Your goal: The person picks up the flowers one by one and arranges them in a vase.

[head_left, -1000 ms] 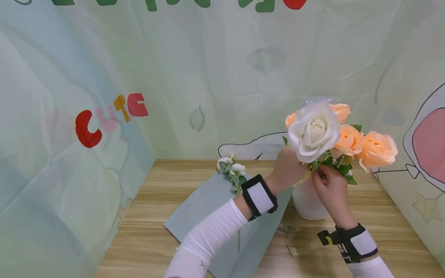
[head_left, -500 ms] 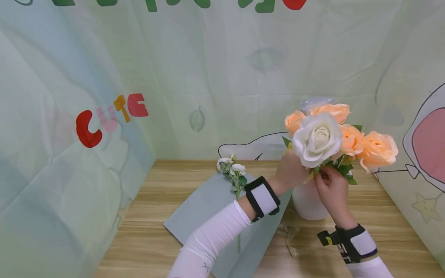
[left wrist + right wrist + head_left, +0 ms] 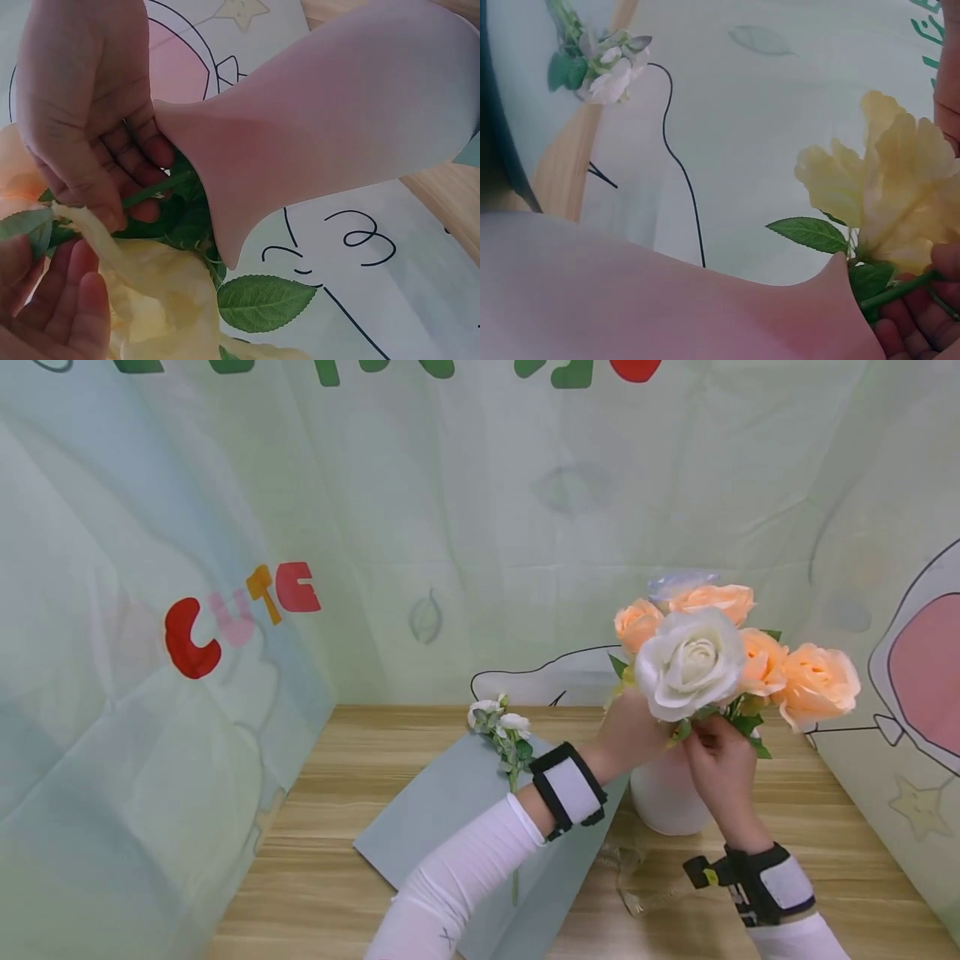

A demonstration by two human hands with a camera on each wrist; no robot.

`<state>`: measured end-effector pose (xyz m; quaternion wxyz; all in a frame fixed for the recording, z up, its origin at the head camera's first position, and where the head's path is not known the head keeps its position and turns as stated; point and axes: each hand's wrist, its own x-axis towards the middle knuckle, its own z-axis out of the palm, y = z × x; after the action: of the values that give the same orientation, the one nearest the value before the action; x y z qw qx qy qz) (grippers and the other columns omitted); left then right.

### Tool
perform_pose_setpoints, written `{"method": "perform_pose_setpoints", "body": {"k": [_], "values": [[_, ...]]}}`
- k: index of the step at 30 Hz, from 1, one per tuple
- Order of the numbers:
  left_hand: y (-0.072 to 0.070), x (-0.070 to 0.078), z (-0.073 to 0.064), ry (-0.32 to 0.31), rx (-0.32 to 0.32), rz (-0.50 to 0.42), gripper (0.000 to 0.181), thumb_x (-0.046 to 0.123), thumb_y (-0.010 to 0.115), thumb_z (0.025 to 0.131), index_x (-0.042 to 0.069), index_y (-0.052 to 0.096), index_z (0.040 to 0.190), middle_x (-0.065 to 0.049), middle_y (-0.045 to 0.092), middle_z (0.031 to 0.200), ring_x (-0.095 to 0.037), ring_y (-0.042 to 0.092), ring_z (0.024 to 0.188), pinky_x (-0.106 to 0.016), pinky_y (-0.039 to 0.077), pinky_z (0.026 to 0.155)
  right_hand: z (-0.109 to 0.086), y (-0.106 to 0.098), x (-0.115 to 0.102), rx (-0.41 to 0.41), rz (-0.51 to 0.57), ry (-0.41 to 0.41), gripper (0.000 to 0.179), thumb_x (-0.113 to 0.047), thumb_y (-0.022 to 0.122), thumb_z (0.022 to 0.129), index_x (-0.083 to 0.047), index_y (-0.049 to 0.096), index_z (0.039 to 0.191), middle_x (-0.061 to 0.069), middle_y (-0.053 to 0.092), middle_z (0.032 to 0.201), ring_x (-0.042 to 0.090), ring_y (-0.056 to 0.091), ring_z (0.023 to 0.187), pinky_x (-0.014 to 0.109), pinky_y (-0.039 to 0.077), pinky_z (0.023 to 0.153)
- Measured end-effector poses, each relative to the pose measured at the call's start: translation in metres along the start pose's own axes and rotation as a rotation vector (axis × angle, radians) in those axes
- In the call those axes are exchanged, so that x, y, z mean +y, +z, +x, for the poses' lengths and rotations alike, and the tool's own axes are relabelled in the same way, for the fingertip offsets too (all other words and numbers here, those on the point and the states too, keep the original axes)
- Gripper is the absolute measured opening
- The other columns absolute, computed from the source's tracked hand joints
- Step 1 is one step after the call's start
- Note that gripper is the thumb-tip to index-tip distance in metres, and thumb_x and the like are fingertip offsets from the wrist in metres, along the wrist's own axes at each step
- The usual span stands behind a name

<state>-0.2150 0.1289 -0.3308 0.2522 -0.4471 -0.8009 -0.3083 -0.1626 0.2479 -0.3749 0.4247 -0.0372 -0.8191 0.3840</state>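
A white rose [image 3: 693,662] stands over the mouth of a pink-and-white vase [image 3: 669,800], in front of several peach roses [image 3: 816,683]. My left hand [image 3: 633,731] is just under the white bloom and appears to hold it by its upper stem; the bloom partly hides the fingers. In the left wrist view my right hand [image 3: 86,112] pinches a green stem [image 3: 157,189] that enters the vase mouth. A yellow rose [image 3: 154,300] hangs beside the vase rim, with a green leaf [image 3: 266,302] near it. The right wrist view shows the same stem [image 3: 900,290] between my right fingers.
A sprig of small white flowers [image 3: 513,735] lies on a grey-blue sheet [image 3: 442,810] left of the vase. Some clear plastic [image 3: 633,881] lies on the wooden table [image 3: 315,827] in front. A printed cloth [image 3: 450,527] surrounds the table's back and sides.
The white rose has come down and shifted a little right, uncovering more of the peach roses behind. My left hand has moved slightly with it; my right hand has barely moved.
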Motion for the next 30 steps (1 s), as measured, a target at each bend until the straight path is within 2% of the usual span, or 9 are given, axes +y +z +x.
{"method": "perform_pose_setpoints", "body": {"k": [3,5,10,14,17,21,24,27,30], "values": [[0.000,0.000,-0.001,-0.005,-0.001,0.011,0.012,0.016,0.057,0.083,0.005,0.056,0.087,-0.003,0.060,0.075,-0.009,0.056,0.068,-0.014,0.044,0.061,0.001,-0.002,-0.002,-0.016,-0.030,0.009,0.009,0.002,0.057,0.074,0.008,0.063,0.074,0.022,0.062,0.068,-0.023,0.038,0.059,0.000,0.033,0.054],[0.000,0.000,-0.002,-0.016,-0.030,0.014,0.018,0.022,0.058,0.083,0.006,0.056,0.091,-0.002,0.061,0.084,-0.008,0.057,0.077,-0.013,0.044,0.068,0.002,-0.003,-0.003,-0.026,-0.068,0.014,0.009,0.001,0.057,0.074,0.007,0.064,0.073,0.020,0.063,0.066,-0.020,0.039,0.057,0.003,0.033,0.052],[0.001,-0.003,-0.004,-0.085,-0.128,-0.114,0.029,0.026,0.057,0.085,0.008,0.052,0.107,-0.001,0.059,0.103,-0.006,0.054,0.089,-0.009,0.039,0.077,0.002,-0.002,-0.002,-0.046,-0.154,-0.020,0.008,-0.001,0.059,0.072,0.005,0.063,0.068,0.016,0.061,0.060,0.005,0.046,0.053,0.017,0.036,0.050],[0.003,-0.006,-0.006,-0.123,-0.142,-0.151,0.034,0.026,0.057,0.084,0.008,0.050,0.112,-0.001,0.060,0.105,-0.005,0.053,0.088,-0.008,0.038,0.076,0.003,-0.001,0.000,-0.063,-0.172,-0.082,0.009,0.000,0.058,0.072,0.004,0.060,0.065,0.015,0.056,0.056,0.019,0.045,0.051,0.027,0.034,0.049],[0.005,-0.009,-0.007,-0.116,-0.127,-0.122,0.034,0.026,0.059,0.083,0.009,0.052,0.111,0.000,0.061,0.103,-0.004,0.054,0.088,-0.008,0.039,0.076,0.004,0.000,-0.001,-0.081,-0.181,-0.102,0.011,0.001,0.055,0.072,0.002,0.057,0.061,0.011,0.050,0.052,0.018,0.040,0.048,0.027,0.030,0.047],[0.009,-0.013,-0.009,-0.070,-0.077,-0.091,0.034,0.024,0.063,0.080,0.008,0.053,0.109,-0.001,0.062,0.101,-0.005,0.057,0.092,-0.009,0.040,0.080,0.004,0.000,-0.002,-0.098,-0.187,-0.082,0.016,0.000,0.054,0.074,-0.001,0.053,0.058,0.008,0.044,0.051,0.012,0.033,0.047,0.025,0.027,0.046],[0.012,-0.014,-0.010,-0.050,-0.052,-0.050,0.026,0.022,0.063,0.080,0.007,0.057,0.100,-0.001,0.064,0.091,-0.006,0.058,0.084,-0.010,0.042,0.075,0.003,0.000,-0.002,-0.095,-0.145,-0.031,0.011,-0.005,0.056,0.077,0.000,0.058,0.067,0.011,0.054,0.057,-0.002,0.038,0.051,0.018,0.032,0.047],[0.012,-0.014,-0.010,-0.050,-0.063,0.004,0.016,0.020,0.063,0.079,0.008,0.060,0.090,-0.001,0.065,0.077,-0.007,0.059,0.071,-0.013,0.044,0.065,0.001,0.000,-0.002,-0.079,-0.108,0.025,0.009,-0.008,0.059,0.078,0.001,0.063,0.077,0.015,0.063,0.068,-0.015,0.040,0.057,0.008,0.035,0.050],[0.013,-0.014,-0.010,-0.095,-0.094,0.003,0.024,0.021,0.064,0.078,0.010,0.058,0.099,0.000,0.066,0.086,-0.006,0.059,0.075,-0.011,0.044,0.066,0.001,0.000,-0.002,-0.055,-0.121,0.023,0.008,-0.005,0.060,0.076,0.002,0.064,0.077,0.017,0.063,0.068,-0.007,0.047,0.057,0.013,0.037,0.050]]}}
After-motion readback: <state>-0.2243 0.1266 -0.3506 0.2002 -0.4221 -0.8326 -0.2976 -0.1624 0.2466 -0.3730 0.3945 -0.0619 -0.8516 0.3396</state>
